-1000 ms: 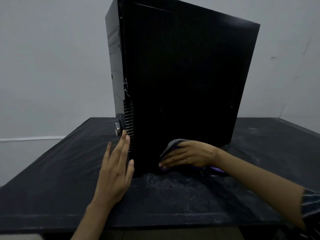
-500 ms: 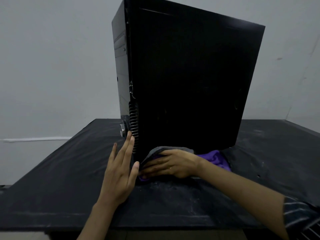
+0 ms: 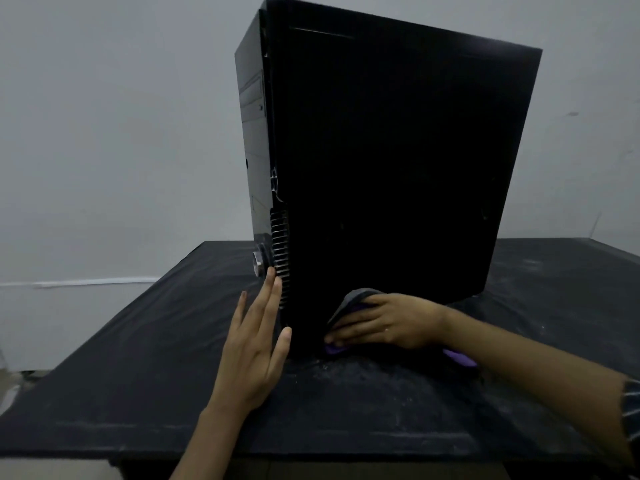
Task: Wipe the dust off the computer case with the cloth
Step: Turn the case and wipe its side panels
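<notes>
Head view: a black computer case (image 3: 398, 161) stands upright on a dark counter (image 3: 138, 358), set toward the far edge and a little right of the middle. Its broad side panel faces the camera; the narrow front face, with drive bays, a ribbed vent strip (image 3: 280, 247) and a round silver knob (image 3: 258, 264), turns toward the left edge.

Left hand (image 3: 252, 348) lies flat with straight fingers against the case's lower near corner, fingertips reaching up beside the vent strip and thumb touching the side panel low down. Its grip is slack; nothing is held in it.

Right hand (image 3: 384, 323) presses a cloth (image 3: 353, 299) against the bottom of the side panel, just right of the left hand. The fingers lie fairly straight over the cloth, pointing toward the left edge; whether the thumb pinches the fabric cannot be told. The cloth shows grey above the fingers and purple below them, where it meets the counter, and a purple end shows under the wrist. A striped sleeve (image 3: 630, 420) covers the right forearm at the frame's right side.

Pale dust (image 3: 363, 375) speckles the counter in front of the case and toward the right edge. A plain grey wall (image 3: 104, 133) stands behind.
</notes>
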